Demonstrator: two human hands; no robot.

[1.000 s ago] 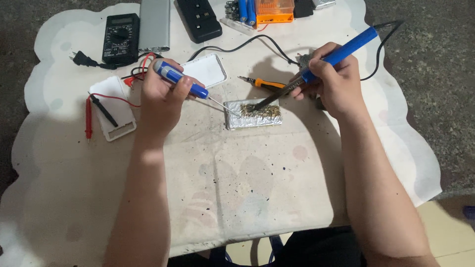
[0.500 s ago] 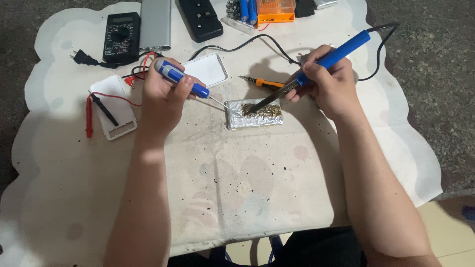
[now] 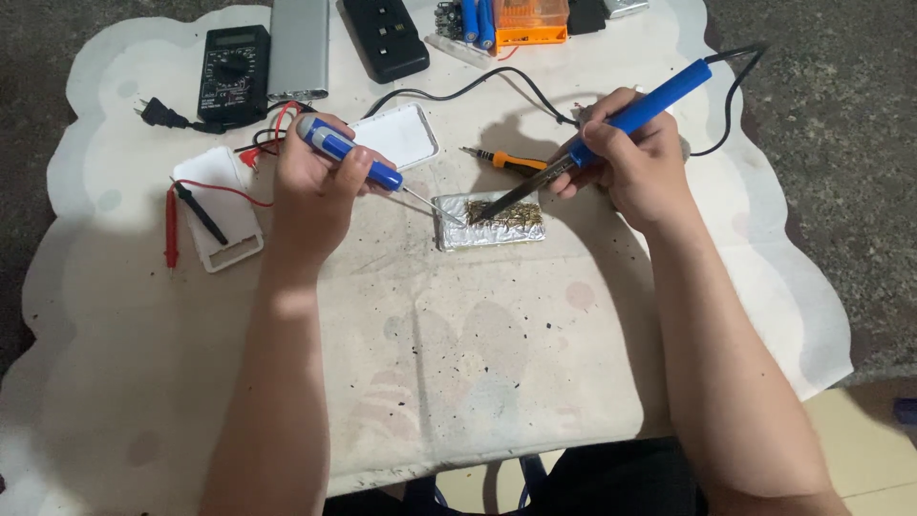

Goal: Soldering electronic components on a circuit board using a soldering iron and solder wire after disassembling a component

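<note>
My left hand [image 3: 315,186] grips a blue-handled screwdriver [image 3: 349,162]; its thin metal shaft slants down to the left edge of a small foil-wrapped block [image 3: 492,225] on the cloth. My right hand [image 3: 635,162] holds a blue soldering iron [image 3: 642,107] by its handle. The iron's dark tip rests on the top of the foil block, where a rough brownish patch shows. The iron's black cord [image 3: 735,86] runs off to the right.
A white cloth [image 3: 458,363] covers the low table. Behind the hands lie a white flat case [image 3: 401,134], an orange screwdriver [image 3: 501,160], a black multimeter [image 3: 232,72] with red and black probes [image 3: 186,210], a grey box [image 3: 298,48], a black device [image 3: 384,36] and an orange parts box [image 3: 530,21].
Both tool tips have stayed on the foil block. My right hand has shifted very slightly; the soldering iron tip sits a little further left on the block.
</note>
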